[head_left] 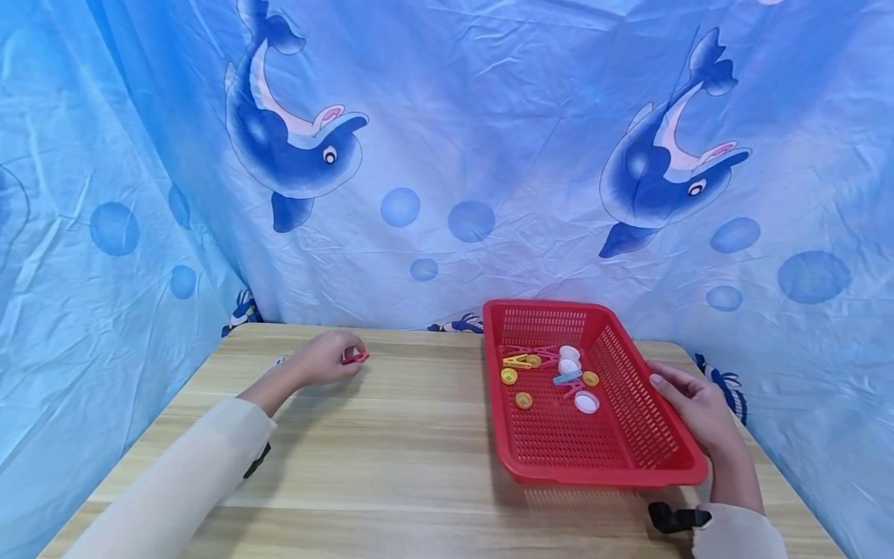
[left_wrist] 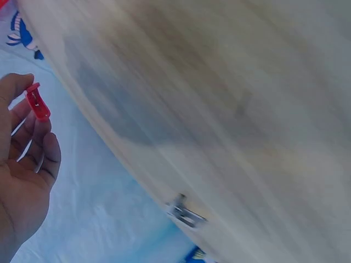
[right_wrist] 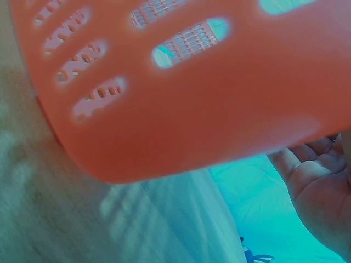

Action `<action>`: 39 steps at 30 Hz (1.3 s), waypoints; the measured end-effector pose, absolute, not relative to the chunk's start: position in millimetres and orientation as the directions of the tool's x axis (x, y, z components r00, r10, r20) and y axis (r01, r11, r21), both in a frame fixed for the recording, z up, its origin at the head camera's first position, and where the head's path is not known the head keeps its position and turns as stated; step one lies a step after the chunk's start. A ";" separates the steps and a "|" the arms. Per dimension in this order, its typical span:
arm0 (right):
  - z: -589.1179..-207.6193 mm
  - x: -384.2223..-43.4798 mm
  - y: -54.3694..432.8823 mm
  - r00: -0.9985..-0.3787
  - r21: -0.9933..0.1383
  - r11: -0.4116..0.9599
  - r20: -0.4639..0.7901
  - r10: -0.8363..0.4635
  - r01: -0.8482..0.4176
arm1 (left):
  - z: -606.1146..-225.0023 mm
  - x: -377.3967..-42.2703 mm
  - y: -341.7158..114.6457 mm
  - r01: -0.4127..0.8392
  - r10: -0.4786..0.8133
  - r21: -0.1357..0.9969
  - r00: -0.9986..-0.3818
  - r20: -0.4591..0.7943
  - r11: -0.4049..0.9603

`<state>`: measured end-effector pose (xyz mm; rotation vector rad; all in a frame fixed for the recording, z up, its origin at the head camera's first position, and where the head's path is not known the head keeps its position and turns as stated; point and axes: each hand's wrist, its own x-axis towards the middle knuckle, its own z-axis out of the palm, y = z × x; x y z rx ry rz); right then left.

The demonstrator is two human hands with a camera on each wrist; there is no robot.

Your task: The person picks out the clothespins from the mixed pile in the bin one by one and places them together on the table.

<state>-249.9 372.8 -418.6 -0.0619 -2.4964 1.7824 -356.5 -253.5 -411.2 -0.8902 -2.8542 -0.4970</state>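
Note:
In the head view my left hand (head_left: 328, 357) is over the left back part of the table, pinching a small red clothespin (left_wrist: 37, 103) between thumb and fingers. My right hand (head_left: 698, 407) grips the right rim of a red plastic basket (head_left: 594, 475), thumb at the top edge and the other fingers on the outside. Shadow shows below the basket's front edge. Inside lie a yellow clothespin (head_left: 517, 362), pink clothespins (head_left: 548, 355), a light blue piece (head_left: 566, 377), several yellow caps (head_left: 523, 401) and white caps (head_left: 587, 402).
A small grey clip-like thing (left_wrist: 186, 213) lies near the table edge, mostly hidden behind my left wrist in the head view. The wooden table (head_left: 391, 450) ends against a blue dolphin-print curtain (head_left: 447, 155) at the back and sides.

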 end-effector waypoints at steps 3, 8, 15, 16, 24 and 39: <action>-419.1 -250.5 372.6 -0.997 -0.946 0.323 0.037 0.073 -0.012 | -416.5 -355.7 -267.1 0.526 0.491 0.293 -0.851 0.189 0.798; -419.4 -252.5 373.1 -0.997 -0.949 0.316 0.010 0.080 0.015 | -418.6 -353.8 -291.1 0.433 0.406 0.330 -0.901 0.151 0.839; -419.4 -254.4 374.4 -0.996 -0.954 0.295 -0.022 0.085 0.046 | -419.1 -352.8 -324.1 0.372 0.330 0.378 -0.928 0.173 0.848; -419.5 -254.6 374.5 -0.996 -0.954 0.296 -0.019 0.085 0.043 | -419.4 -352.4 -327.2 0.360 0.317 0.380 -0.932 0.173 0.852; -418.2 -253.0 374.8 -0.997 -0.950 0.314 0.023 0.071 0.000 | -422.1 -351.7 -337.1 0.356 0.315 0.375 -0.934 0.166 0.856; -421.0 -254.0 375.6 -0.996 -0.940 0.341 0.029 0.080 0.000 | -423.1 -352.1 -334.2 0.342 0.344 0.334 -0.937 0.053 0.879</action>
